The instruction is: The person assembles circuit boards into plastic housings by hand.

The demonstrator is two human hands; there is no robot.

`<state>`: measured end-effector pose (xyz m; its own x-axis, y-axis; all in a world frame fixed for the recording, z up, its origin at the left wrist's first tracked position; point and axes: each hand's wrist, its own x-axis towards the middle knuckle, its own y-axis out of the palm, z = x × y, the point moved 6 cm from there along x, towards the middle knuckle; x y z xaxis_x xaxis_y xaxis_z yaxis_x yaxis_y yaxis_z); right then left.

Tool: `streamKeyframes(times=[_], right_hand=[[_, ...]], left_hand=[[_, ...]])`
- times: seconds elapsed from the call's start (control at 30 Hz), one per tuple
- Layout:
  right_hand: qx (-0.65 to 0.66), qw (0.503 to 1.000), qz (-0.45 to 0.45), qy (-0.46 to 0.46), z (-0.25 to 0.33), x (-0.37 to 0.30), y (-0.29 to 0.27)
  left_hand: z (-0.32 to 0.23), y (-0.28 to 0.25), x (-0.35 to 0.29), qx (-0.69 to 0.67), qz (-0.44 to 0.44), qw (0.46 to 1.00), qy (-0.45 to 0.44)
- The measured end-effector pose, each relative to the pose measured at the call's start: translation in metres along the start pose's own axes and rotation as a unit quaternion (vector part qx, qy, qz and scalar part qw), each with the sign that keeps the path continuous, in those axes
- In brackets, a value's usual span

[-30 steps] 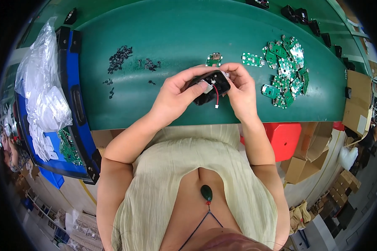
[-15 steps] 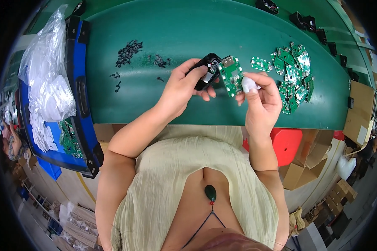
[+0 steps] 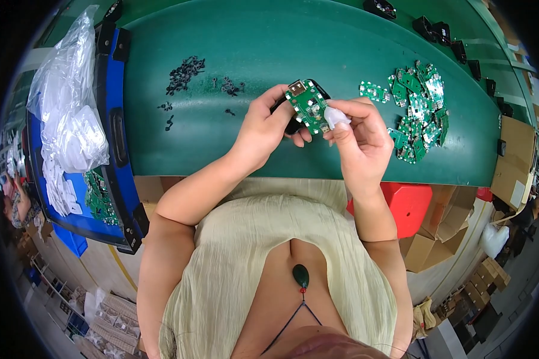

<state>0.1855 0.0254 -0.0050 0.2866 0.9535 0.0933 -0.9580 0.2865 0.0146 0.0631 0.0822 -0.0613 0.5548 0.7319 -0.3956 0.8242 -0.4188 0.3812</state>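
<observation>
Right hand (image 3: 364, 140) pinches white wad (image 3: 336, 117) and green circuit board (image 3: 307, 105) — oblong, flecked white — left hand (image 3: 265, 127) clasps black case (image 3: 292, 126)

1. No txt, brand or no. legible anywhere in view.
2. White label (image 3: 517, 179) on cardboard box (image 3: 511, 143), R side by table edge: any print too small to read.
3. Green circuit board (image 3: 310, 109) betw. the hands: pale marks & parts, nothing legible, too small.
4. Pile of boards (image 3: 417, 112), R on table: same, too small to read.
5. Clear plastic bag (image 3: 72, 78), L: glare & creases, any print unreadable.
</observation>
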Motion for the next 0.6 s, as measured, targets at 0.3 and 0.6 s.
streamKeyframes(times=[0.3,0.6], right_hand=[[-0.019,0.999,-0.012,0.035,-0.014,0.002,-0.003],[-0.183,0.98,-0.023,-0.073,-0.003,0.0,-0.001]], left_hand=[[-0.002,0.001,-0.003,-0.011,0.021,1.0,0.003],[-0.009,0.003,-0.01,0.025,0.039,0.998,0.037]])
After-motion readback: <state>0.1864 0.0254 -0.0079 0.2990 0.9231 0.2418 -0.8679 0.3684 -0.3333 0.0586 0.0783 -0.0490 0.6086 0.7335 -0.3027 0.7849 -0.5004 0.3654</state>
